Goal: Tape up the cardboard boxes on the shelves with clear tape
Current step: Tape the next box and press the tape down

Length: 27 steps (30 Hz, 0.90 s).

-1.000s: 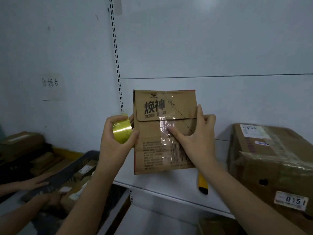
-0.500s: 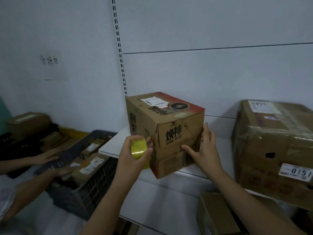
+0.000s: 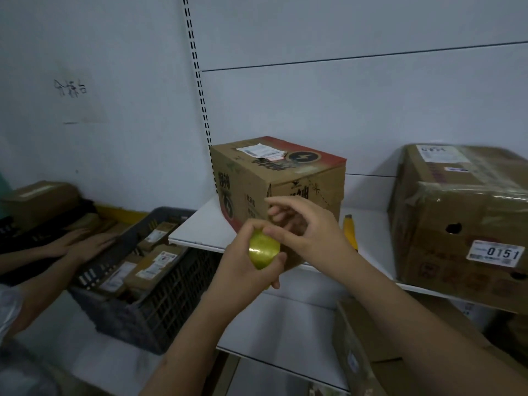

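Brown corrugated cardboard box (image 3: 274,190), red-trimmed top with white label, stands at left front corner of white shelf (image 3: 194,232); glossy yellowish tape roll (image 3: 263,248), round, sits in front of box, gripped by left hand (image 3: 245,270) with fingers curled round it; right hand (image 3: 308,230) just above roll, fingers curled, fingertip touching roll's upper edge, whether pinching tape end cannot tell; larger taped carton (image 3: 463,212) at shelf's right end; yellow knife (image 3: 351,230) between boxes; dark plastic crate (image 3: 137,281) of parcels left of shelf; pale wall behind.

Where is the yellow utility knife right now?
In the head view, the yellow utility knife lies on the white shelf, between the printed box and the big box.
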### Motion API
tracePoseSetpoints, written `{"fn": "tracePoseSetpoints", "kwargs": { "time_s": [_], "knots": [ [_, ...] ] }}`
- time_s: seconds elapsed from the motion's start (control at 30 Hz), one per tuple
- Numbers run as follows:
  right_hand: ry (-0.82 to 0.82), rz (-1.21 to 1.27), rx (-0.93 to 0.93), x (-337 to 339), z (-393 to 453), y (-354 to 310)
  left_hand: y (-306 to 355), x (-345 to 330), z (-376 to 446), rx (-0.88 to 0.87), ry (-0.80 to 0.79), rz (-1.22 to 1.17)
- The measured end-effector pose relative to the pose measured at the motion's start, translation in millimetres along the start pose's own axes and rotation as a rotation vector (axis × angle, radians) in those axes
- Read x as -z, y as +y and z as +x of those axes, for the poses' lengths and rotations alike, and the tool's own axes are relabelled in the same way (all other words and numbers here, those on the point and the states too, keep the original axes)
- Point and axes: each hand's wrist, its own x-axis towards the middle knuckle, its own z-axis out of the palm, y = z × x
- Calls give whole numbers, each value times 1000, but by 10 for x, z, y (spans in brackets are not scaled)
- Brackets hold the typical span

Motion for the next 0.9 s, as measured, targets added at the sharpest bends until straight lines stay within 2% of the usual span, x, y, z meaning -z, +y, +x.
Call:
{"fn": "tracePoseSetpoints", "kwargs": {
  "time_s": [0.1, 0.2, 0.27, 0.4, 0.53, 0.6, 0.67, 0.7, 0.83, 0.9],
  "knots": [
    [100, -22, -9, -10, 37, -83, 3, -34, 9, 20, -10, 5],
    [178, -321, 60, -42, 40, -66, 27, -47, 33, 43, -46, 22],
    [169, -470, 122, -83, 34, -44, 60, -49, 39, 102, -69, -23],
    [42, -480, 57, -17, 189, -145, 76, 44, -13, 163, -155, -314],
    [-75, -507, -21, -18, 376, -303, 75, 39, -45, 134, -101, -313],
    [20, -531, 2, 118, 514, -398, -47, 27, -93, 132, -103, -362],
    [213, -508, 20, 378, 720, -462, -241, 9, -204, 216, -114, -357],
    [241, -504, 22, 483, 809, -492, -335, -15, -281, 250, -114, -311],
    [72, -595, 57, 448, 934, -471, -595, -177, -481, 279, -15, -353],
    [80, -557, 76, 378, 960, -482, -677, -208, -449, 305, 37, -361]
  ]
}}
